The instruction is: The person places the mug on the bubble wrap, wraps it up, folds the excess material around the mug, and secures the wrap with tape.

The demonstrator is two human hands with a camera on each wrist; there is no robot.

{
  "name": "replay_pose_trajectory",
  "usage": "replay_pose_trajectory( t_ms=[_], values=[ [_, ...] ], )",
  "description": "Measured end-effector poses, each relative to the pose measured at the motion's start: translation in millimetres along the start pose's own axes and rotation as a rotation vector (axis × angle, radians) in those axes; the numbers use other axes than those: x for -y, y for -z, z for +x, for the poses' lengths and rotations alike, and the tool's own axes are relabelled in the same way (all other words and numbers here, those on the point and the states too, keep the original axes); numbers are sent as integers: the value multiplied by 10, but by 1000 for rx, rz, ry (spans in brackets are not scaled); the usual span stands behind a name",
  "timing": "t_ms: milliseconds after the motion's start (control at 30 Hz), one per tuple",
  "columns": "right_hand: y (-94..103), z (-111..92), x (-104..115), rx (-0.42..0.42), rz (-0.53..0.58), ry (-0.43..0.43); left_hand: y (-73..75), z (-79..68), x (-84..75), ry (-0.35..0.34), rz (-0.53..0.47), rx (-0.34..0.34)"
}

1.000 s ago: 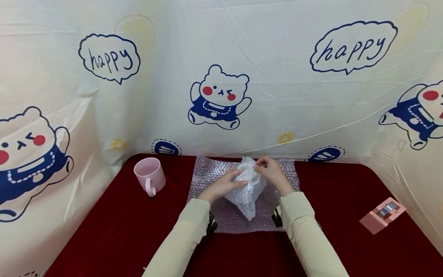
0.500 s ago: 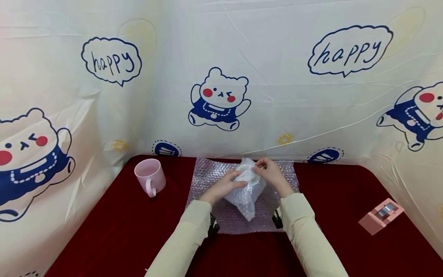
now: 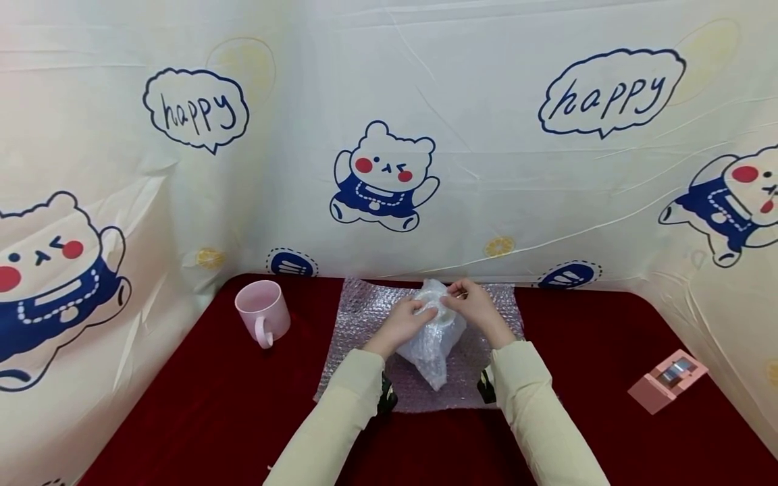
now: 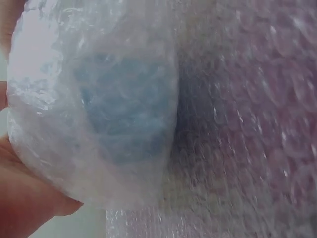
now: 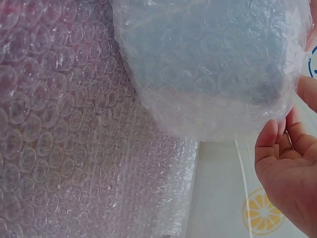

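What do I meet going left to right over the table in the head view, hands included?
Pink mug, left hand, bubble-wrapped bundle, right hand, pink case.

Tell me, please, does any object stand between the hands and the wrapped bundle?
No, nothing visible stands between: the left hand and the right hand both touch the wrapped bundle directly. The pink mug stands apart, to the left.

Bundle [image 3: 433, 351] blocks centre; room lies beside the mug [image 3: 271, 317].
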State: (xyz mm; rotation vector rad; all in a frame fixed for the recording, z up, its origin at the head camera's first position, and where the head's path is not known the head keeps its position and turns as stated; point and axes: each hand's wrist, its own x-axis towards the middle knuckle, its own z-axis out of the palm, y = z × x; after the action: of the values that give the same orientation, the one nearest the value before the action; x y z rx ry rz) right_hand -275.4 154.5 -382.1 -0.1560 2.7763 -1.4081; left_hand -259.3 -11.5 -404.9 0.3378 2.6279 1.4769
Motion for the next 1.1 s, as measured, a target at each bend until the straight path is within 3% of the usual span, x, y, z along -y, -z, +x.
replay_pose_trajectory(
  t_ms=[100,233,433,533,1100],
  values=[
    [1,1,-8,-10,0,4,-10,21,-10,-14,-2,16],
    [-6,16,-24,-6,15,2,-2,41,-4,17,-51,56],
    [-1,30,-51,18,35,-21,70,36,51,71,-164,179],
    [6,36,-60,24,38,-20,106,22,85,67,-204,224],
    [7,50,-69,39,52,-36,118,-7,33,90,-188,213]
  ],
)
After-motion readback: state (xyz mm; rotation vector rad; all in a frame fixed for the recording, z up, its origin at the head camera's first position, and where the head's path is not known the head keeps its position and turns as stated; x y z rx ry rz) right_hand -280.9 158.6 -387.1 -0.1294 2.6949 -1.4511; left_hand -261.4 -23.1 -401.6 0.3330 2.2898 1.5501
